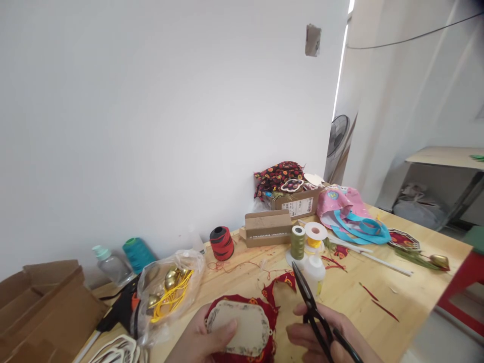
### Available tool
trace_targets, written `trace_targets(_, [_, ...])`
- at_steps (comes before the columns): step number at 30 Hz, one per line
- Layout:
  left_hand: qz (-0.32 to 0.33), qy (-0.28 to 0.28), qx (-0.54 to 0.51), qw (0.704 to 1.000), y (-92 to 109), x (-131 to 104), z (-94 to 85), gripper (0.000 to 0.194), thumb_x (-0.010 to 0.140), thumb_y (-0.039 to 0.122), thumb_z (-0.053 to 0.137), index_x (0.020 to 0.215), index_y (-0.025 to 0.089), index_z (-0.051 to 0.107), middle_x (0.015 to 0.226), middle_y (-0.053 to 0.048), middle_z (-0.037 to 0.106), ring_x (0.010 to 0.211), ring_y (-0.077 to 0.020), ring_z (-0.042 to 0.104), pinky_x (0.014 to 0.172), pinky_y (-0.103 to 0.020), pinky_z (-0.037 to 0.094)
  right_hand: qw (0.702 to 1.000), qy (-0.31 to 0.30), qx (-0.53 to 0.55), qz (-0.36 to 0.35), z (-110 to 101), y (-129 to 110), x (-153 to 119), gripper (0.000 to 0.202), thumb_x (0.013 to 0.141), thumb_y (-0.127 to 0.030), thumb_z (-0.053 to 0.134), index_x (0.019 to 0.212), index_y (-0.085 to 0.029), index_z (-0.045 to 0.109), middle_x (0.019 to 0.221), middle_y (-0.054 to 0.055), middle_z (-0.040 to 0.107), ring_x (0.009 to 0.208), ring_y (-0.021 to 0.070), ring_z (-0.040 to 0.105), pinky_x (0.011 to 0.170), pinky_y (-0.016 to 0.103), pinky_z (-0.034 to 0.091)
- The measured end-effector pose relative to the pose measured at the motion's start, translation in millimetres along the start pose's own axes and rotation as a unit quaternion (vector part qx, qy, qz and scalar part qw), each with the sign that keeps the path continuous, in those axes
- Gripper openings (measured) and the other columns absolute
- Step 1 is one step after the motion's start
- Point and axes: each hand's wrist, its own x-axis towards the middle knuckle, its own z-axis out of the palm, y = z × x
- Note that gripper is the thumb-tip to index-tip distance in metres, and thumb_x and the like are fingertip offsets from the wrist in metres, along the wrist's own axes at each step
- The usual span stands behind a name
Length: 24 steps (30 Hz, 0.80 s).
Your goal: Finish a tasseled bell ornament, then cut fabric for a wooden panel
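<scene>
In the head view my left hand (212,333) grips a pale plaque (242,325) with a patterned rim, its thumb lying across the face. Dark red patterned fabric (270,322) shows around and behind the plaque. My right hand (333,330) is wrapped around black-handled scissors (308,297), whose blades point up and away and look nearly closed. Between the hands, a strip of red cloth (282,285) curves over the table. Just beyond the scissors stands a white bottle (313,275).
Behind are a green thread spool (297,242), a red-black cord spool (222,243) and a small cardboard box (268,228). To the left lie a plastic bag of gold bells (170,287), a glue gun (123,305) and a carton (45,312). A pink-blue cloth (348,212) lies right.
</scene>
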Motion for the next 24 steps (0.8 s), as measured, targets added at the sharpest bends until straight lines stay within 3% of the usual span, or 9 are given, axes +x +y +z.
trace_targets(3, [0.0, -0.017, 0.018, 1.0, 0, -3, 3.4, 0.032, 0.051, 0.018, 0.078, 0.083, 0.017, 0.07, 0.076, -0.007, 0.073, 0.077, -0.0229, 0.066, 0.066, -0.029, 0.051, 0.998, -0.002, -0.031, -0.059, 5, 0, 9, 0.072, 0.053, -0.066, 0.062, 0.109, -0.023, 0.047, 0.102, 0.012, 0.059, 0.103, 0.0288, 0.053, 0.085, 0.038, 0.039])
trace_targets(6, [0.008, -0.031, 0.039, 0.999, 2, -8, 7.9, 0.031, 0.053, 0.02, 0.077, 0.083, 0.017, 0.07, 0.077, -0.007, 0.072, 0.077, -0.0228, 0.065, 0.063, -0.027, 0.05, 0.99, 0.006, -0.058, -0.132, 21, -8, 21, 0.068, 0.056, -0.057, 0.067, 0.11, -0.024, 0.046, 0.112, 0.012, 0.054, 0.108, 0.0286, 0.049, 0.091, 0.038, 0.036])
trace_targets(9, [0.027, -0.04, 0.057, 0.997, 0, -9, 9.9, 0.033, 0.055, 0.021, 0.076, 0.086, 0.016, 0.068, 0.078, -0.008, 0.072, 0.078, -0.024, 0.064, 0.064, -0.029, 0.05, 0.989, 0.055, -0.053, -0.129, 42, -17, 31, 0.055, 0.054, -0.048, 0.073, 0.096, -0.022, 0.049, 0.085, 0.004, 0.06, 0.081, 0.0199, 0.056, 0.068, 0.027, 0.044])
trace_targets(11, [0.038, -0.024, 0.064, 0.997, -3, -8, 8.5, 0.033, 0.056, 0.021, 0.076, 0.087, 0.016, 0.067, 0.078, -0.008, 0.072, 0.076, -0.0238, 0.064, 0.066, -0.031, 0.05, 0.988, 0.102, -0.049, -0.107, 52, -21, 36, 0.047, 0.052, -0.042, 0.076, 0.084, -0.021, 0.049, 0.065, -0.003, 0.053, 0.06, 0.0121, 0.049, 0.051, 0.02, 0.038])
trace_targets(14, [0.042, -0.002, 0.077, 0.996, -5, -7, 4.9, 0.034, 0.056, 0.022, 0.075, 0.089, 0.016, 0.066, 0.079, -0.008, 0.072, 0.073, -0.0226, 0.064, 0.066, -0.032, 0.049, 0.984, 0.135, -0.061, -0.095, 59, -24, 39, 0.041, 0.052, -0.033, 0.076, 0.077, -0.021, 0.047, 0.055, -0.008, 0.042, 0.051, 0.0081, 0.037, 0.046, 0.018, 0.029])
trace_targets(19, [0.031, -0.073, 0.212, 0.974, 18, -12, 9.3, 0.031, 0.062, 0.024, 0.07, 0.091, 0.013, 0.068, 0.073, -0.007, 0.071, 0.067, -0.0188, 0.062, 0.064, -0.026, 0.047, 0.981, 0.09, -0.133, -0.111, 60, -38, 39, 0.029, 0.06, -0.018, 0.067, 0.077, -0.02, 0.044, 0.056, -0.009, 0.037, 0.052, 0.0073, 0.033, 0.047, 0.018, 0.026])
trace_targets(24, [-0.025, -0.12, 0.395, 0.91, 56, -14, 19.6, 0.019, 0.068, 0.021, 0.063, 0.084, 0.014, 0.069, 0.076, -0.005, 0.07, 0.068, -0.0162, 0.059, 0.061, -0.021, 0.042, 0.984, 0.005, -0.134, -0.117, 65, -52, 49, 0.029, 0.06, -0.016, 0.067, 0.075, -0.019, 0.042, 0.054, -0.011, 0.035, 0.049, 0.0059, 0.029, 0.044, 0.017, 0.022])
